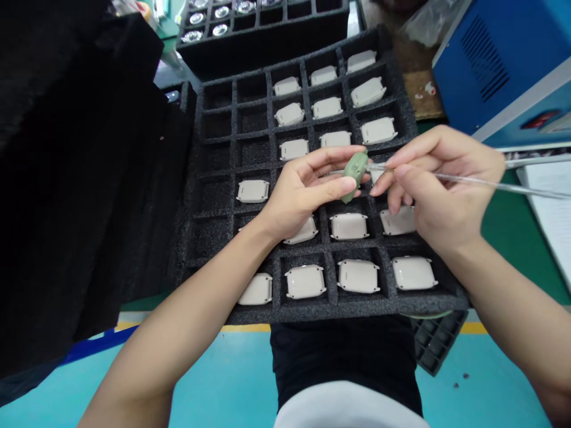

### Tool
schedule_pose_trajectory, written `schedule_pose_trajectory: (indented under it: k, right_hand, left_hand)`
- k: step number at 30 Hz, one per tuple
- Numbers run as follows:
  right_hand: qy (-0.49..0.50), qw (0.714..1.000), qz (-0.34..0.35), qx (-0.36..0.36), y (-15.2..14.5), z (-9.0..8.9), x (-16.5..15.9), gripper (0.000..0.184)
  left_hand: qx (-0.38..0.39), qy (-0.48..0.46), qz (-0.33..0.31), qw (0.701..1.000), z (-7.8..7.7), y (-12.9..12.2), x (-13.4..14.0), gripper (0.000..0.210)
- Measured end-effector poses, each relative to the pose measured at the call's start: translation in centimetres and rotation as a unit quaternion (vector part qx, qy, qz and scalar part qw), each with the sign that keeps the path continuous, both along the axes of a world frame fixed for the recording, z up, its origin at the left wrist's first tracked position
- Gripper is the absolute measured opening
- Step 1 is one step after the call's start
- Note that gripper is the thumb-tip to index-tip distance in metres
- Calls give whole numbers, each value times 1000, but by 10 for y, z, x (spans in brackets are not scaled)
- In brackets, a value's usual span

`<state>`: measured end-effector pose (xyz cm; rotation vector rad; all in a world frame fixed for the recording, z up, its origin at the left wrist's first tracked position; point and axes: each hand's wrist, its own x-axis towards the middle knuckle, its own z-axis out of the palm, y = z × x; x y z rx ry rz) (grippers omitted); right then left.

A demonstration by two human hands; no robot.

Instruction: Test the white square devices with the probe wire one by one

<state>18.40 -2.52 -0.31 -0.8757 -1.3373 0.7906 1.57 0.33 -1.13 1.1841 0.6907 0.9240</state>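
Between the thumb and fingers of my left hand (300, 190) is a small green watch case (355, 173), tipped up on its edge. My right hand (452, 184) pinches a thin clear tube (488, 182). Its tip meets or nearly meets the side of the green case; whether they touch I cannot tell. The tube trails off past the wrist to the right. Both hands are above a black foam tray (307, 311). Beige watch cases, such as one near the front (305, 281), lie in many of its compartments. My hands hide some compartments.
Behind the tray stands another black foam tray (267, 50) with round shiny parts. A blue machine (513, 65) occupies the right back. Tall black foam sheets (89, 178) rise at the left. White paper (551, 202) lies at right, and a plastic bag (430, 24) at the back.
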Motion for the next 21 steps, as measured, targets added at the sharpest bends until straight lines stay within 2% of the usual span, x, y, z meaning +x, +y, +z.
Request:
schedule_pose_trajectory:
  k: [4,11,21]
  right_hand:
    - [10,999,19,-25,-1,1,-1,8]
    - [34,994,48,-88,2,1,-2,3]
    - [44,993,64,-92,3,-1,-4,2]
  left_hand:
    - [-5,-18,7,1000,2,-2,0,36]
    - [-37,33,31,998,8,-1,-1,39]
    - [-44,17,27,999,10,-7,-2,39]
